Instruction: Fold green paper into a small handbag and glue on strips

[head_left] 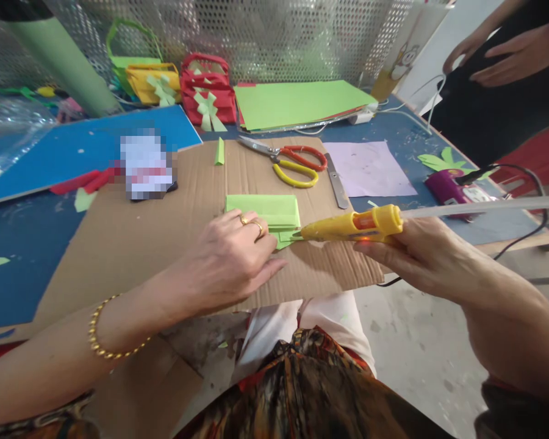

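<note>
A folded piece of light green paper [265,208] lies on a sheet of brown cardboard. My left hand [238,255], palm down with its fingers curled, holds the paper's near left part and hides some of it. From the right, my right hand [423,253] is closed around the body of a yellow hot glue gun [352,224]. The gun's dark nozzle tip is at a small green flap on the paper's near right side. A long clear glue stick [476,207] sticks out of the gun's back end.
Red-and-yellow-handled scissors [297,163], a metal strip [336,183] and a blurred-out phone-like object [147,164] lie on the cardboard [183,183]. Small paper bags [207,91] and green sheets [302,105] stand behind. A purple power socket [455,190] is right; another person's hands [516,58] show beyond.
</note>
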The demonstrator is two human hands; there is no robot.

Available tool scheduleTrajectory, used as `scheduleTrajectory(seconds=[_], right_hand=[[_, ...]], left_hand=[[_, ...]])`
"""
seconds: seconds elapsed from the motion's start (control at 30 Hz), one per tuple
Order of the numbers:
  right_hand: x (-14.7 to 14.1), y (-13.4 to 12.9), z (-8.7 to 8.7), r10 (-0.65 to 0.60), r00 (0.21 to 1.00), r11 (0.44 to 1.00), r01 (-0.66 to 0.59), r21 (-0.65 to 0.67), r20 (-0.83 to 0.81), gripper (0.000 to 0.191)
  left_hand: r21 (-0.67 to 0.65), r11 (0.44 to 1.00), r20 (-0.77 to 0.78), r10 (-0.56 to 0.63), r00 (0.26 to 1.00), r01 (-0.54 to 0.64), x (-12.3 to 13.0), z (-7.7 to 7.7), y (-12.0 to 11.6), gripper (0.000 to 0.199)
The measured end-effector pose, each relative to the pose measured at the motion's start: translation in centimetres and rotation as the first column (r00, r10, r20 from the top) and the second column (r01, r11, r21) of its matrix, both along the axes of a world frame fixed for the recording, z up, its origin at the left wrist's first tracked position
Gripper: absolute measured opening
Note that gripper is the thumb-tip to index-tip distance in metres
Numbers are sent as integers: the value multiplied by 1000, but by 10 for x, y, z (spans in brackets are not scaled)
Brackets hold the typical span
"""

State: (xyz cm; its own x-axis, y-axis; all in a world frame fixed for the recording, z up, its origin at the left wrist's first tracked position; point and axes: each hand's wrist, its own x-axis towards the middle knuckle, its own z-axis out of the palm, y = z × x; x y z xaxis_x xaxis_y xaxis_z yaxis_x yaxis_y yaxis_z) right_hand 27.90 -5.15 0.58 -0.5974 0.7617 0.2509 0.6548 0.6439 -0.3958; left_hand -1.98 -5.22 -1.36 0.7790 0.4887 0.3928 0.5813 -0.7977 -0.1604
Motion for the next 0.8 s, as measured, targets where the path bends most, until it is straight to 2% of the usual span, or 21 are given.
scheduleTrajectory(seconds=[0.17,0.43,0.6,0.8], right_hand=[[-7,3,-2,30,999,999,-31,-42,-12,45],[-2,-2,5,9,1000,1000,-10,24,21,51],[6,-3,10,-72,996,993,76,91,-46,53],[22,-23,6,-190,975,979,197,48,-116,50]], left_hand=[[-12,1000,-6,9,1000,-9,0,0,0,31],[-10,1000,8,-2,1000,2,0,0,0,31],[-26,1000,-14,14,1000,-15,0,1,0,32],[-52,998,48,26,998,-24,-2,-2,3,25]])
